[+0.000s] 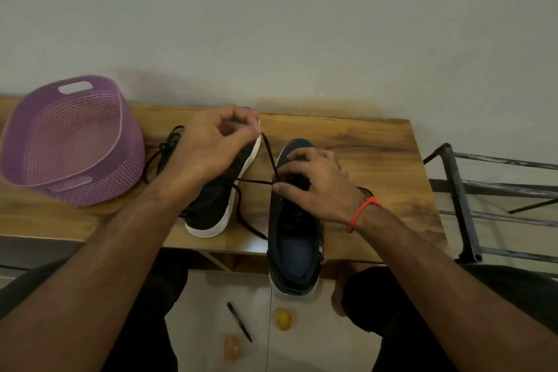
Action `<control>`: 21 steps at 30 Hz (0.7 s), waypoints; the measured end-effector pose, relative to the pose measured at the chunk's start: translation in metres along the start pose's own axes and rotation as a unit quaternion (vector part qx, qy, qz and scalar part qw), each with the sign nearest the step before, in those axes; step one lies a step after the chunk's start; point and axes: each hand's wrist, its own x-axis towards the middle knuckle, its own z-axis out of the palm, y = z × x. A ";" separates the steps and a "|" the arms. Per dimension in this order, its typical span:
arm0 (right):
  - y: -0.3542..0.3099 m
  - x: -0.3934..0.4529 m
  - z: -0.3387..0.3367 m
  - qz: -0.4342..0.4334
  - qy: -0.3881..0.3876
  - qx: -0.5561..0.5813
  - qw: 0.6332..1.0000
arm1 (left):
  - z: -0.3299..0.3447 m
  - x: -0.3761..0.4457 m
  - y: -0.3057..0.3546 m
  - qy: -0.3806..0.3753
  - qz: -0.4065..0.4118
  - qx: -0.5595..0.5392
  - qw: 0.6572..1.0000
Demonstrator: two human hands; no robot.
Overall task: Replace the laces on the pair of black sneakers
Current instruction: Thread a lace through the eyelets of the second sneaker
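Observation:
Two black sneakers with white soles lie on a wooden table (362, 142). The right sneaker (294, 246) points away from me, its heel hanging over the front edge. My right hand (317, 187) rests over its eyelet area, fingers curled on the upper. A black lace (269, 157) runs taut from there up to my left hand (211, 148), which pinches its end above the left sneaker (211, 205). More of that lace trails across the table between the shoes. Another black lace (169, 145) lies bunched left of the left sneaker.
A purple woven plastic basket (69, 142) stands at the table's left. A grey metal rack (483, 199) stands to the right of the table. On the floor below lie a black pen (239, 322), a yellow round object (283, 319) and a pale pink object (232, 347).

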 end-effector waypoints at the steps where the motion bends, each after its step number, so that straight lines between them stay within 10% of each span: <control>1: 0.000 0.000 0.003 -0.003 0.003 0.004 1.000 | -0.001 0.001 0.002 0.035 0.015 -0.056 0.998; 5: 0.000 0.003 0.005 -0.021 0.064 0.071 0.995 | -0.003 0.000 -0.001 0.077 0.113 0.082 0.987; 11: -0.007 0.004 -0.007 -0.096 0.180 0.287 0.936 | 0.011 -0.005 -0.016 -0.183 0.052 0.157 0.969; 21: 0.000 0.009 -0.006 -0.080 0.182 0.392 0.898 | 0.009 -0.006 -0.010 -0.248 0.031 0.123 0.960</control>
